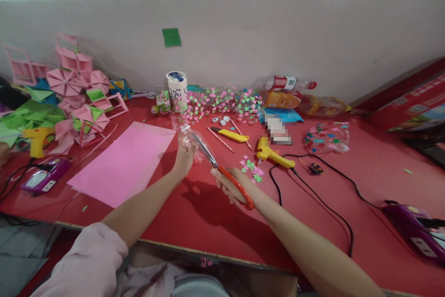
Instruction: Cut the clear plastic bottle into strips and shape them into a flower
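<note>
My right hand [227, 186] grips a pair of scissors [231, 177] with red handles, its blades pointing up and left. The fingers of my left hand [184, 158] are closed on a crinkled clear plastic piece [189, 135]; its exact kind is hard to make out. The blades lie against or just over this plastic, and I cannot tell whether they are cutting into it. A pink paper sheet [121, 162] lies left of my left hand. Small pink and green paper stars [252, 169] are scattered beyond my right hand.
A yellow glue gun [273, 153] with a black cable lies to the right, near a yellow cutter knife [233, 135]. Star-filled clear plastic [222, 102], a white cup [177, 91] and bottles [283, 83] line the wall. Folded paper shapes [74, 84] pile up at left.
</note>
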A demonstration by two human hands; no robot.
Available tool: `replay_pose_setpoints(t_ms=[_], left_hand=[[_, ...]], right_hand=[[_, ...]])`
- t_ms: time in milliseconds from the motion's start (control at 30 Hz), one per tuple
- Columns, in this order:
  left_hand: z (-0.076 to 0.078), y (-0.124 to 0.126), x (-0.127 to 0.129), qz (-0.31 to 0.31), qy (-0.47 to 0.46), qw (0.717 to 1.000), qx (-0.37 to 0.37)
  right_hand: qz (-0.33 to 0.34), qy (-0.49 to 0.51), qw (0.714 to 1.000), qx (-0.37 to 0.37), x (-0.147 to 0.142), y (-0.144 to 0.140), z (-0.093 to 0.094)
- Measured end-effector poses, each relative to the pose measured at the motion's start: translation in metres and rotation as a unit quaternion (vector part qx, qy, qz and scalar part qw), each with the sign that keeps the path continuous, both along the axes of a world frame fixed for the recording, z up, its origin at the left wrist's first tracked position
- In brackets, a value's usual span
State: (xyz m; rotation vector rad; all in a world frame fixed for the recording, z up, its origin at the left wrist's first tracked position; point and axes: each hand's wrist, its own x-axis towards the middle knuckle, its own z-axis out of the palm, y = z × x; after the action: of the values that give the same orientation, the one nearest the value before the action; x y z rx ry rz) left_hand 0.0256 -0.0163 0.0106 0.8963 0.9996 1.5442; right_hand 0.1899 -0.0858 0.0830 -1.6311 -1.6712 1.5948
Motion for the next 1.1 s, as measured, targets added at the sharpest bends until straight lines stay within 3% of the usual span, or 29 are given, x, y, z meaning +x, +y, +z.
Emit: replay_pose_setpoints(t_ms=[133, 300, 400, 800, 1100], left_hand=[[0.000, 0.003, -0.004, 0.019, 0.029, 0.999, 0.032], [0.006, 0.005, -0.009, 0.070, 0.111, 0.988, 0.080], [0.007, 0.003, -0.009, 0.051, 0.132, 0.986, 0.089], [0.019, -0.003, -0.004, 0.026, 0.064, 0.996, 0.047], [0.022, -0.003, -0.008, 0.021, 0.045, 0.995, 0.084]], right_hand=[[0.004, -0.022, 1.000, 0.003, 0.001, 0.000, 0.007], [0.015, 0.018, 1.000, 0.009, 0.006, 0.002, 0.008], [0.018, 0.013, 1.000, 0.013, 0.007, 0.003, 0.007], [-0.003, 0.005, 1.000, 0.000, 0.004, 0.002, 0.010], [0.011, 0.002, 1.000, 0.012, 0.008, 0.002, 0.015]])
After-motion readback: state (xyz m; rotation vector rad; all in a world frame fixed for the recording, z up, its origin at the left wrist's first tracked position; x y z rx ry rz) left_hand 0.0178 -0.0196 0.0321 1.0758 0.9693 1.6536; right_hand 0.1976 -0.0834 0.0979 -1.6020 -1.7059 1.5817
